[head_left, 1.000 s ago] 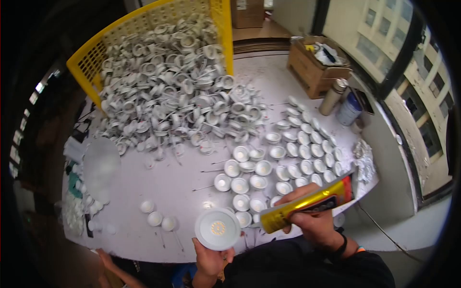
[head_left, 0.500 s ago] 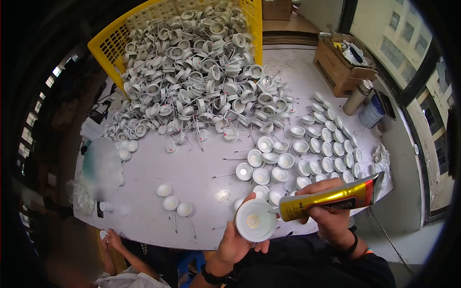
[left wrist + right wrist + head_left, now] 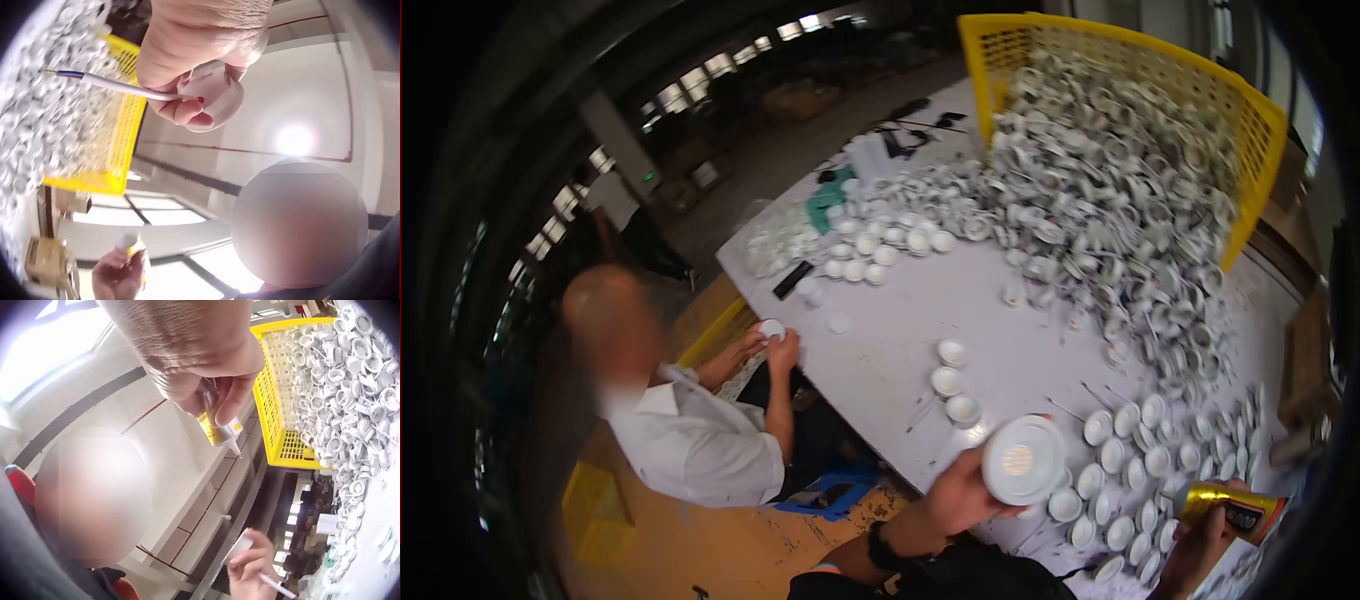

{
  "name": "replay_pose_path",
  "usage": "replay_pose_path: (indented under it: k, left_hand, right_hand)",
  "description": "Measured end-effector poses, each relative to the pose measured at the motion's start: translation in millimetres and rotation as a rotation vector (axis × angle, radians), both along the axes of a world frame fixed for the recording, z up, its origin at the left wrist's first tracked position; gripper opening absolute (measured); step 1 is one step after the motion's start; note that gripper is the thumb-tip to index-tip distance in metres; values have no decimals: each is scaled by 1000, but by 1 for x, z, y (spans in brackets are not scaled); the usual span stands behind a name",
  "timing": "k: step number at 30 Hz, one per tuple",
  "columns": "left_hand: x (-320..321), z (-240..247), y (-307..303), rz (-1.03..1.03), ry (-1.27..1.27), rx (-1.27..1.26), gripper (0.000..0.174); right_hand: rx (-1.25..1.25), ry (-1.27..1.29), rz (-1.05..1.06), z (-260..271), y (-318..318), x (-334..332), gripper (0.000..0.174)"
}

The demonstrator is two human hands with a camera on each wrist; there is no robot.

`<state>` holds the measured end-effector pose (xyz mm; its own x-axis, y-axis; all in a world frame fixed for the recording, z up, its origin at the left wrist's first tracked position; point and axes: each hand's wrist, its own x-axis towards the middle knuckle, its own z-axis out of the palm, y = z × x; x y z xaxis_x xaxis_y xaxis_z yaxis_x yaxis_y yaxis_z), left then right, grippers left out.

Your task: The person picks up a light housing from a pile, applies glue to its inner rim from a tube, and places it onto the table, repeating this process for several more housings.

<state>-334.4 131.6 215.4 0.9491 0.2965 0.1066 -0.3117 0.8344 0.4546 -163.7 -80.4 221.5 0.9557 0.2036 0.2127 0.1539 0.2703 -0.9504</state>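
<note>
My left hand (image 3: 956, 496) grips a round white LED downlight (image 3: 1024, 462) by its rim, its face with yellowish LEDs turned up towards the head camera. From the back of this downlight (image 3: 219, 100) a white cable (image 3: 119, 85) sticks out in the left wrist view, with bare ends in blue and brown. My right hand (image 3: 1200, 552) holds a yellow glue tube (image 3: 1238, 512) at the lower right, apart from the downlight. In the right wrist view the tube's pale nozzle (image 3: 234, 449) points downward, and fingers wrap its body.
Rows of white downlights (image 3: 1135, 475) cover the table's right side. A yellow crate (image 3: 1250, 150) spills a big heap of white lamp housings (image 3: 1110, 170). Three small lamps (image 3: 946, 380) lie mid-table. Another person (image 3: 690, 430) sits at the left edge, handling a white round part (image 3: 772, 328).
The head view has swung left, bringing the seated person into full view. The tube's nozzle, at the downlight's rim half a second ago, is now well away from it to the right.
</note>
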Motion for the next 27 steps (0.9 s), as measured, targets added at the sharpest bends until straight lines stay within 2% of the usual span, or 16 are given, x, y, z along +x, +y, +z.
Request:
replay_pose_path:
  k: [1, 3, 4, 5, 6, 8, 10, 11, 13, 16, 19, 21, 22, 24, 25, 27]
  left_hand:
    - [-25, 8, 6, 193, 159, -48, 65]
    - [-68, 39, 12, 518, -42, -187, 68]
    - [-93, 52, 17, 710, -47, -27, 69]
    - [-111, 69, 16, 929, -166, -80, 67]
    - [-136, 87, 12, 1166, -103, 58, 64]
    - [-198, 108, 12, 1328, -234, 357, 60]
    - [-261, 133, -1, 1482, -258, 455, 57]
    - [-288, 147, -7, 1564, -218, 614, 54]
    - [-328, 162, -27, 1766, -131, 684, 53]
    - [-331, 161, -55, 1778, -91, 667, 53]
    - [-280, 135, -54, 1573, -105, 459, 54]
    - [-244, 100, -43, 1505, 60, 405, 57]
    - [-209, 81, -36, 1783, 286, 258, 58]
    - [-157, 57, -29, 1061, 180, 1, 60]
    - [-120, 47, -28, 845, 204, 19, 62]
    - [-66, 21, -35, 461, 321, -130, 64]
  right_hand:
    - [37, -12, 54, -3, 3, 4, 40]
    - [149, 95, 184, 24, 20, -6, 24]
    - [150, 100, 236, 25, 24, -2, 24]
    - [160, 122, 331, 22, 26, 3, 27]
    - [179, 142, 421, 18, 31, 8, 31]
    - [180, 162, 498, 13, 42, 12, 31]
    - [179, 221, 537, 7, 51, 13, 30]
    - [182, 230, 559, 7, 59, 10, 30]
    - [205, 223, 503, 6, 71, 1, 29]
    - [164, 236, 505, -21, 77, 5, 31]
    - [97, 174, 443, -15, 67, -4, 31]
    - [98, 152, 379, -6, 57, -10, 31]
    - [55, 181, 448, -6, 43, -2, 31]
    - [136, 158, 377, 11, 34, -13, 30]
    - [135, 212, 290, 17, 24, -14, 30]
    - [69, 82, 322, 26, 5, -18, 35]
